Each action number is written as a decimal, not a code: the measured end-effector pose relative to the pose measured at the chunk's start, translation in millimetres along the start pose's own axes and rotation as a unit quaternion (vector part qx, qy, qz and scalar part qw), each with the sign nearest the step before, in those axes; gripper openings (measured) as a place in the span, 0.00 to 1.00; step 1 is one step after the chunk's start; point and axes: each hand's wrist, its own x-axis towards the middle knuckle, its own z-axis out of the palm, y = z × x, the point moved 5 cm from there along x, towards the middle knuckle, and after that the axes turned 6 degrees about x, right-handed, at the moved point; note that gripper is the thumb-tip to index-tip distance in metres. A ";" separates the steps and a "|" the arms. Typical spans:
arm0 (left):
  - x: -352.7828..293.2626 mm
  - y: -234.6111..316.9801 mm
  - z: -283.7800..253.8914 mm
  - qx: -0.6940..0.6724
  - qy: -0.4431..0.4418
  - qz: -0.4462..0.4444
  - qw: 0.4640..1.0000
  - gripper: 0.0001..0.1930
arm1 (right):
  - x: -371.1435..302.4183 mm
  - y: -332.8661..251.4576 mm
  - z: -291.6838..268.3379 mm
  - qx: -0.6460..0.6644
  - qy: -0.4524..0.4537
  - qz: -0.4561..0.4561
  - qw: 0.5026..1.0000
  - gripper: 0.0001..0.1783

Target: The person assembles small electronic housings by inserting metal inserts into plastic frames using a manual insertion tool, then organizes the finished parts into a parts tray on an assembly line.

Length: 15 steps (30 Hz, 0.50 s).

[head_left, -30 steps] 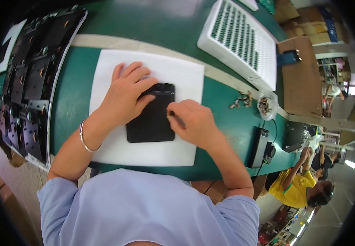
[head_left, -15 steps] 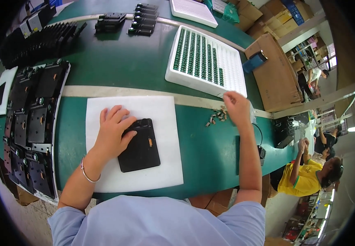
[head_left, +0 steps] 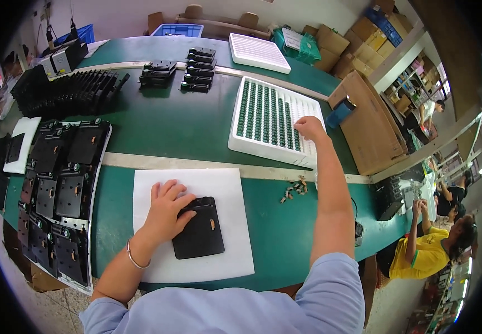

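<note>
A flat black panel (head_left: 199,239) with a small copper-coloured piece on its face lies on a white foam sheet (head_left: 235,222). At the panel's upper left corner rests my left hand (head_left: 166,217), with thumb and forefinger closed round the corner and the other fingers spread. My right hand (head_left: 311,129) is over the white tray (head_left: 274,152), which carries rows of small green round parts (head_left: 263,114). Its fingers are pinched together at the edge of the filled rows. Whatever they hold, if anything, is hidden.
Small loose metallic pieces (head_left: 294,189) lie right of the foam. Several black panels (head_left: 71,195) fill a board on the left. Black units (head_left: 199,69) stand at the back, near a second white tray (head_left: 259,54). A cardboard sheet (head_left: 366,128) and a co-worker (head_left: 430,247) are rightward.
My right hand has moved forward from the tray's near edge to above its rows, fingers pinched. The left hand stays on the black panel. The whole view has shifted, showing more of the back.
</note>
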 end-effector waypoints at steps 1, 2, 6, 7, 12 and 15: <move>0.6 0.6 0.2 -0.004 -0.001 0.001 1.000 0.17 | -1.1 2.3 -1.7 0.031 -0.028 0.044 0.998 0.11; 1.0 0.7 -0.4 -0.003 -0.001 -0.001 1.000 0.17 | -2.2 5.5 -1.4 0.063 -0.056 0.088 0.993 0.11; 1.1 0.7 -2.1 -0.002 0.000 -0.001 1.000 0.18 | 1.1 5.9 2.6 0.034 -0.063 0.063 0.995 0.12; 1.6 2.0 -2.8 -0.006 0.000 0.003 1.000 0.18 | 2.7 13.9 4.5 0.034 -0.062 0.062 0.996 0.12; -0.7 2.6 -0.9 -0.014 0.003 0.007 1.000 0.18 | -2.8 25.9 -6.1 0.139 0.016 -0.023 0.990 0.15; -3.1 0.0 -0.3 -0.008 0.006 0.000 1.000 0.18 | -33.4 -12.9 -17.3 0.420 0.029 0.018 0.907 0.15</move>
